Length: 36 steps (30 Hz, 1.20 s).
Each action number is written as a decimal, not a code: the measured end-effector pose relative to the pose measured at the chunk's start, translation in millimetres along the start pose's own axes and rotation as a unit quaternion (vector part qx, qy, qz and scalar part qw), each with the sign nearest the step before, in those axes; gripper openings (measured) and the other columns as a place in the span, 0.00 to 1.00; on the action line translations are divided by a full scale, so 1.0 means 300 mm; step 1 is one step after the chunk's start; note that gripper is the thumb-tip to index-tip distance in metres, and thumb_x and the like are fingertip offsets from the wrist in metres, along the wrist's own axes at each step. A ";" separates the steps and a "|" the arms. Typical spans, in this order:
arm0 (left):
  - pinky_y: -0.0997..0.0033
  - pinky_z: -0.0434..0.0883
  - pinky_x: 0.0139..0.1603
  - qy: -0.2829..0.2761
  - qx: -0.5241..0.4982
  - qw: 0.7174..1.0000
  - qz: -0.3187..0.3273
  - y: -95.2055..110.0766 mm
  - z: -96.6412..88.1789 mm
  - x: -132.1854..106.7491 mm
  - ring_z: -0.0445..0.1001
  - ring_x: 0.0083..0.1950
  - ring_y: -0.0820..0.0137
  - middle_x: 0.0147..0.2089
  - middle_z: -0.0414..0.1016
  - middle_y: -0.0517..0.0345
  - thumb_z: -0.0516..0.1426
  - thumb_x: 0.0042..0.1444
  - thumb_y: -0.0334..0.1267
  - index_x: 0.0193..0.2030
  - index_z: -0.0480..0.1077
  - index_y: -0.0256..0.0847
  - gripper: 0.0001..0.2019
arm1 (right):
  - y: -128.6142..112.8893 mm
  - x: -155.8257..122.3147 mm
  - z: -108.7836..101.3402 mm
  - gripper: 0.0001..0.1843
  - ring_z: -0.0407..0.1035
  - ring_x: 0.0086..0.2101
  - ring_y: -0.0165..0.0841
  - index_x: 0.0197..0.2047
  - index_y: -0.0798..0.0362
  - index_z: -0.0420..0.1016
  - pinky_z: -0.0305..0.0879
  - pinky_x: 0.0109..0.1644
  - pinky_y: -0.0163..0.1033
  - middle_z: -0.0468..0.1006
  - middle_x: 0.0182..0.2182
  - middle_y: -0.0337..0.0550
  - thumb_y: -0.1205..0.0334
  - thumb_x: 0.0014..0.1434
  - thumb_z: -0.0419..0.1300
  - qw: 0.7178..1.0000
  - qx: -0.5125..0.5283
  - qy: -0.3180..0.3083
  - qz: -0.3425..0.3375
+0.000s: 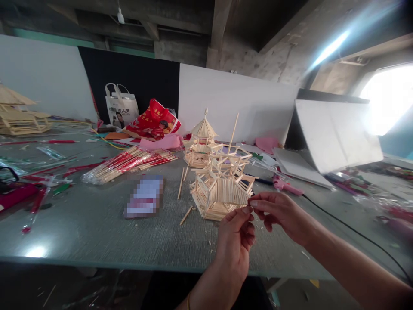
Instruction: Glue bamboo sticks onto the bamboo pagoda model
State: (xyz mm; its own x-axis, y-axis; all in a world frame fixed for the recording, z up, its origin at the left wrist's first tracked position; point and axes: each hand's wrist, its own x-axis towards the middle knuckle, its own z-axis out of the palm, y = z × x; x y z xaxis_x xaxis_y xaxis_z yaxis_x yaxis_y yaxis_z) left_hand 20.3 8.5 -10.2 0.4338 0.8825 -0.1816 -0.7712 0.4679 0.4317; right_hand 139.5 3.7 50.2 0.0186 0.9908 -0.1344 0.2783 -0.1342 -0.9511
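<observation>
Two hands pinch at a stick model's near right edge.
Left hand (237, 234) and right hand (279, 213) meet fingertip to fingertip on the model (219, 189); farther left, a plastic bag (125, 165) holds chopsticks.

The near left of the table (80, 232) lies open up to a blurred packet (144, 196). Far left, a bundle of chopsticks (125, 163) blocks passage; the stick pavilion (219, 185) and loose sticks (180, 183) crowd the middle, and a black cable (355, 232) crosses the right.

Pale matt wood-stick pavilion model (219, 189), glossy smooth tabletop (97, 232).
</observation>
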 end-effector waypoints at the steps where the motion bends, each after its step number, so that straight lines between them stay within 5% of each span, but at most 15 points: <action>1: 0.84 0.53 0.15 0.000 0.000 1.000 -0.001 -0.001 -0.001 0.000 0.61 0.18 0.84 0.23 0.69 0.62 0.66 0.43 0.34 0.27 0.71 0.33 0.09 | 0.001 0.000 0.000 0.15 0.58 0.21 0.23 0.28 0.57 0.71 0.57 0.19 0.29 0.66 0.22 0.38 0.52 0.49 0.62 1.000 -0.002 0.001 0.001; 36: 0.84 0.53 0.16 0.010 -0.005 1.000 -0.001 -0.009 -0.041 -0.003 0.61 0.18 0.84 0.24 0.69 0.63 0.65 0.44 0.33 0.27 0.70 0.33 0.08 | 0.018 0.003 0.005 0.18 0.57 0.20 0.23 0.31 0.58 0.71 0.58 0.18 0.29 0.64 0.20 0.35 0.50 0.49 0.62 0.999 -0.051 -0.005 0.002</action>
State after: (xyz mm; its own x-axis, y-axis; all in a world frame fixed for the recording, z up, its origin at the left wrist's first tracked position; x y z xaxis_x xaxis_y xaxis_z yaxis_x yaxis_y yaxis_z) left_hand 16.4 7.0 -22.0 0.4265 0.8820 -0.2005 -0.7748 0.4707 0.4221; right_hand 139.5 3.8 44.4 0.0095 0.9899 -0.1411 0.3737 -0.1344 -0.9178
